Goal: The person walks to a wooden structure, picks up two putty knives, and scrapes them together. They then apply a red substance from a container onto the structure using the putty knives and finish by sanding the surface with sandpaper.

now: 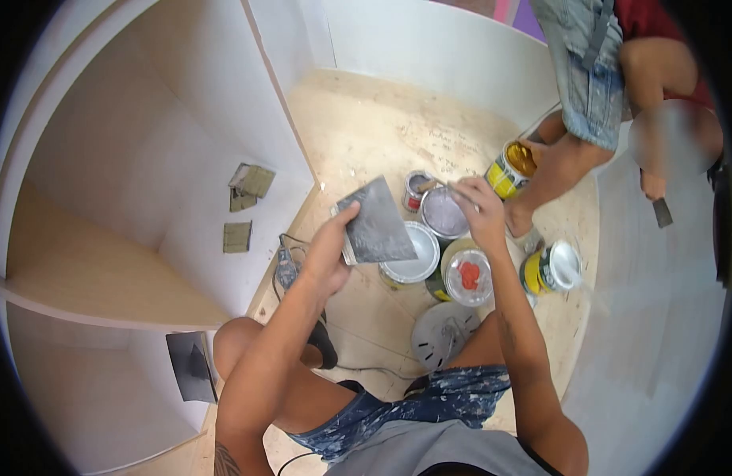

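Observation:
My left hand (330,252) grips a flat grey metal plate (379,224) by its near-left edge, thumb on top, its face smeared with pale residue. Over the open cans, my right hand (481,210) pinches a thin stick-like tool (441,184); its exact kind is hard to make out. Below that tool are a small can (414,203) and a wider tub of greyish paste (445,213). Closer to me stand a can of whitish paste (409,252) and a can with a clear cover bearing a red blob (469,275).
At the right, a co-worker's hand (655,186) holds a scraper (662,213); their other hand is at a yellow-labelled can (521,159). Another can (562,266) stands beside the curved panel. Left, sandpaper pieces (237,237) lie on a white panel near a corded power tool (286,268).

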Demonstrator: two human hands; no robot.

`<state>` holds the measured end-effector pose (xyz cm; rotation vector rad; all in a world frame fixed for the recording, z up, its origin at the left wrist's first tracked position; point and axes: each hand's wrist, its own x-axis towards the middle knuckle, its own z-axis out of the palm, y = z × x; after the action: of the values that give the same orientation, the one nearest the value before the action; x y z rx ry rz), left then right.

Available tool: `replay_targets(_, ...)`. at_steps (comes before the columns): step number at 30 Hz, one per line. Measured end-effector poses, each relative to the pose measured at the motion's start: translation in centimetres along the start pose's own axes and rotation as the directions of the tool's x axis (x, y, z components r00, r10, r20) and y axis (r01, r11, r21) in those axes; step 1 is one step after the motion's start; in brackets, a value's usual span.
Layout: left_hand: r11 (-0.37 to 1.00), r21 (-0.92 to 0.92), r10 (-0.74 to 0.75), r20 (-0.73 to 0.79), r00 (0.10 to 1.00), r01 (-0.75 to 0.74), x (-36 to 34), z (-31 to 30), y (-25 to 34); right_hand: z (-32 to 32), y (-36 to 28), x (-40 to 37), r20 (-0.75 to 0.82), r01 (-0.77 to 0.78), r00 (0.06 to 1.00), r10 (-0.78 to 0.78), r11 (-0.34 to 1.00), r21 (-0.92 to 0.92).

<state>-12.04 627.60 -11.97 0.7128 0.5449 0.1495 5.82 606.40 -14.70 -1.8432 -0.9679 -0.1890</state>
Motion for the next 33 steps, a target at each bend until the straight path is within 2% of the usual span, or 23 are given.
replay_targets(1, 1.000, -0.001, 0.021, 0.008, 1.000, -0.021, -0.4, 0.5, 0.1, -0.8, -2.9, -0.5, -0.013, 0.075, 0.997, -0.075, 0.996, -0.045)
replay_targets(3, 0.990, -0.136, -0.037, 0.057, 0.998, 0.044, -1.7, 2.0, 0.3, -1.3, -7.4, -1.6, -0.043, 0.280, 0.959, -0.279, 0.960, 0.007)
replay_targets(4, 0.982, -0.178, -0.051, 0.062, 0.997, 0.061, -2.4, 2.8, 0.4, -1.2, -8.8, -1.2, -0.047, 0.282, 0.958, -0.282, 0.959, 0.003)
replay_targets(5, 0.983, -0.174, -0.054, 0.066, 0.996, 0.065, -3.0, 3.4, 0.7, -1.0, -9.9, -1.1, -0.015, 0.426, 0.905, -0.426, 0.904, 0.040)
replay_targets(6, 0.968, -0.231, -0.063, 0.162, 0.985, 0.100, -3.6, 4.0, 0.9, -0.9, -10.4, -1.2, 0.009, 0.556, 0.830, -0.558, 0.828, 0.078)
replay_targets(7, 0.949, -0.283, -0.066, 0.260, 0.963, 0.141, -3.9, 4.6, 0.6, -0.8, -10.0, -1.6, 0.004, 0.552, 0.833, -0.554, 0.831, 0.066)
replay_targets(8, 0.949, -0.275, -0.074, 0.269, 0.960, 0.150, -4.2, 5.0, 0.6, -0.4, -9.3, -1.7, -0.021, 0.533, 0.846, -0.533, 0.844, 0.067)
replay_targets(11, 0.963, -0.244, -0.063, 0.217, 0.974, 0.116, -4.2, 5.4, 0.5, -0.9, -7.8, -1.0, -0.010, 0.519, 0.855, -0.519, 0.855, 0.014)
replay_targets(13, 0.982, -0.163, -0.062, 0.209, 0.976, 0.097, -3.7, 4.8, 0.1, -2.2, -7.5, -0.3, 0.085, 0.558, 0.830, -0.551, 0.821, -0.121)
replay_targets(15, 0.984, -0.140, -0.073, 0.245, 0.967, 0.110, -2.9, 4.0, -0.1, -4.1, -7.3, 0.3, 0.143, 0.544, 0.839, -0.525, 0.817, -0.192)
replay_targets(17, 0.986, -0.119, -0.082, 0.280, 0.957, 0.119, -2.7, 4.0, -0.7, -5.9, -6.9, 0.3, 0.310, 0.532, 0.844, -0.439, 0.759, -0.375)
replay_targets(18, 0.985, -0.140, -0.063, 0.267, 0.962, 0.103, -2.9, 4.5, -0.4, -6.0, -7.3, 0.0, 0.299, 0.529, 0.847, -0.440, 0.754, -0.391)
replay_targets(21, 0.979, -0.183, -0.049, 0.202, 0.978, 0.087, -3.1, 6.4, -0.1, -3.6, -10.2, -2.7, -0.112, 0.395, 0.906, -0.409, 0.909, -0.130)
replay_targets(22, 0.963, -0.240, -0.070, 0.201, 0.977, 0.119, -3.2, 6.8, -0.4, -2.0, -11.2, -3.4, -0.111, 0.386, 0.910, -0.400, 0.913, -0.132)
replay_targets(24, 0.946, -0.285, -0.098, 0.207, 0.973, 0.156, -3.0, 6.9, -0.9, 1.0, -12.1, -4.0, -0.261, 0.286, 0.929, -0.262, 0.957, 0.058)
replay_targets(25, 0.963, -0.223, -0.100, 0.225, 0.969, 0.151, -2.7, 6.5, -1.3, 1.1, -11.1, -3.5, -0.267, 0.281, 0.929, -0.258, 0.958, 0.052)
replay_targets(27, 0.976, -0.162, -0.104, 0.245, 0.964, 0.146, -2.6, 6.5, -1.6, 1.6, -7.4, -2.4, -0.063, 0.161, 0.981, -0.183, 0.952, -0.259)
replay_targets(28, 0.990, -0.102, -0.066, 0.271, 0.960, 0.097, -2.9, 6.8, -1.7, 1.9, -6.0, -3.1, -0.039, -0.027, 0.999, 0.026, 0.999, -0.043)
replay_targets(30, 0.998, -0.029, -0.040, 0.305, 0.952, 0.051, -3.1, 7.4, -1.0, 0.6, -4.8, -4.6, -0.114, -0.057, 0.992, 0.046, 0.994, -0.093)
replay_targets(31, 0.999, -0.031, -0.032, 0.228, 0.973, 0.040, -3.1, 8.0, -0.7, -0.5, -4.7, -5.5, -0.166, -0.090, 0.984, 0.066, 0.985, -0.146)
replay_targets(32, 0.998, -0.036, -0.039, 0.134, 0.990, 0.045, -3.6, 7.9, -1.2, -1.6, -4.7, -7.1, -0.146, -0.121, 0.984, 0.100, 0.982, -0.148)
replay_targets(33, 0.996, -0.046, -0.072, 0.113, 0.991, 0.078, -3.5, 7.6, -1.5, -2.9, -4.6, -7.7, -0.180, -0.163, 0.975, 0.128, 0.966, -0.198)
